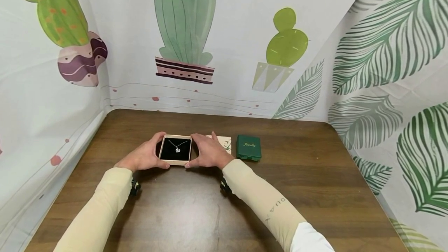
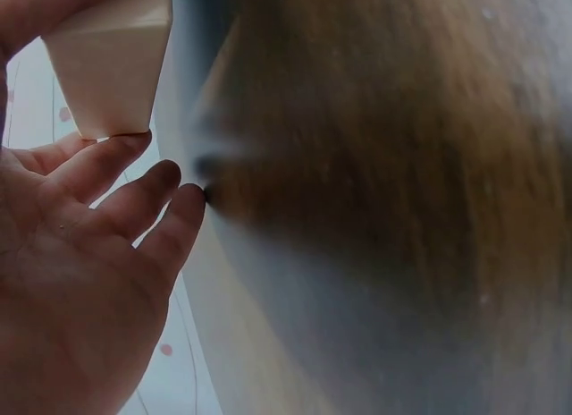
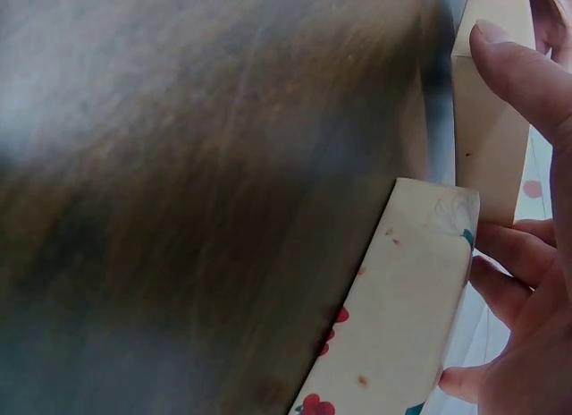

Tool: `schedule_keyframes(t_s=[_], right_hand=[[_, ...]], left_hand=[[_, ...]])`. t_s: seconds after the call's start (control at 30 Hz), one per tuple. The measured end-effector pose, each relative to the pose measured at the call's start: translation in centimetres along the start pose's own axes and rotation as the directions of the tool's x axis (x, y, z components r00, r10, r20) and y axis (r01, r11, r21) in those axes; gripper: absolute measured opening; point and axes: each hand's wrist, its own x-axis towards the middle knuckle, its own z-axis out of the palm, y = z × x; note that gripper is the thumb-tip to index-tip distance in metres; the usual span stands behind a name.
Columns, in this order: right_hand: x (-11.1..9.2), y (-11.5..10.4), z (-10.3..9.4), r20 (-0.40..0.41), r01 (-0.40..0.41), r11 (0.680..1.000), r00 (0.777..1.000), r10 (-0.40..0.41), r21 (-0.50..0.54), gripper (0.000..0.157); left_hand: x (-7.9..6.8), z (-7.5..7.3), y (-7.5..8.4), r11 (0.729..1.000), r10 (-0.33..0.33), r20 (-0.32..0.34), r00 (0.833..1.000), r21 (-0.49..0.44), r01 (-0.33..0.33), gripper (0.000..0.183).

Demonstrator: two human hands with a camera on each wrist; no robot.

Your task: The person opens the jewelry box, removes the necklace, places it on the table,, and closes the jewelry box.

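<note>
A small cream jewelry box (image 1: 175, 163) with a black insert (image 1: 171, 153) stands on the table, between the hands. On the insert lies a silver necklace (image 1: 177, 150) with a pendant. My left hand (image 1: 145, 155) grips the left side of the box, thumb at the near corner and fingers at the far one. The right hand (image 1: 209, 153) holds the opposite side in the same way. In the left wrist view the box's plain side (image 2: 116, 71) shows between thumb and fingers. A cream lid (image 3: 384, 299) with printed flowers sits close by the right hand, which partly covers it in the head view.
To the right of the lid is a dark green box (image 1: 249, 147) with "Jewelry" in gold letters. The brown wooden table (image 1: 182, 213) ends at a white cloth backdrop (image 1: 238, 30) printed with cacti and leaves.
</note>
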Motion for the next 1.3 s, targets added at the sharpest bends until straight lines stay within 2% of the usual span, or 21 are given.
schedule_keyframes(t_s=[0.33, 0.5, 0.63, 0.83, 0.93, 1.1, 1.2, 1.3], right_hand=[[0.4, -0.4, 0.5, 0.021, -0.021, 0.999, 1.000, 0.022, -0.031, 0.108], [0.3, -0.6, 0.4, 0.034, -0.027, 0.998, 0.999, 0.029, -0.060, 0.108], [0.3, -0.9, 0.4, 0.057, -0.022, 0.996, 0.998, 0.027, -0.088, 0.109], [0.0, -1.1, 0.1, 0.074, -0.007, 0.996, 0.997, 0.013, -0.087, 0.109], [-0.2, -1.1, -0.5, 0.062, 0.015, 0.996, 0.998, -0.009, -0.085, 0.100], [-0.4, -1.5, -1.5, -0.015, 0.091, 0.992, 0.996, -0.093, -0.087, 0.071], [-0.3, -2.0, -1.5, -0.047, 0.156, 0.981, 0.986, -0.163, -0.118, 0.057], [-0.1, -2.5, -1.0, -0.045, 0.199, 0.966, 0.977, -0.210, -0.167, 0.049]], left_hand=[[0.2, 0.0, -0.6, 1.000, -0.007, 0.008, 1.000, -0.002, 0.007, 0.117], [0.4, -0.2, -0.8, 0.998, -0.047, 0.056, 0.997, 0.038, 0.045, 0.123], [0.6, -0.2, -1.0, 0.997, -0.055, 0.080, 0.995, 0.054, 0.051, 0.121], [0.5, -0.3, -1.2, 0.998, -0.050, 0.080, 0.996, 0.043, 0.047, 0.118], [0.5, -0.2, -1.3, 0.998, -0.045, 0.072, 0.996, 0.043, 0.042, 0.116], [0.5, 0.0, -1.4, 0.999, -0.035, 0.065, 0.997, 0.041, 0.032, 0.116], [0.5, 0.0, -1.4, 0.998, -0.043, 0.072, 0.996, 0.039, 0.041, 0.118], [0.5, -0.1, -1.3, 0.998, -0.052, 0.080, 0.995, 0.036, 0.049, 0.120]])
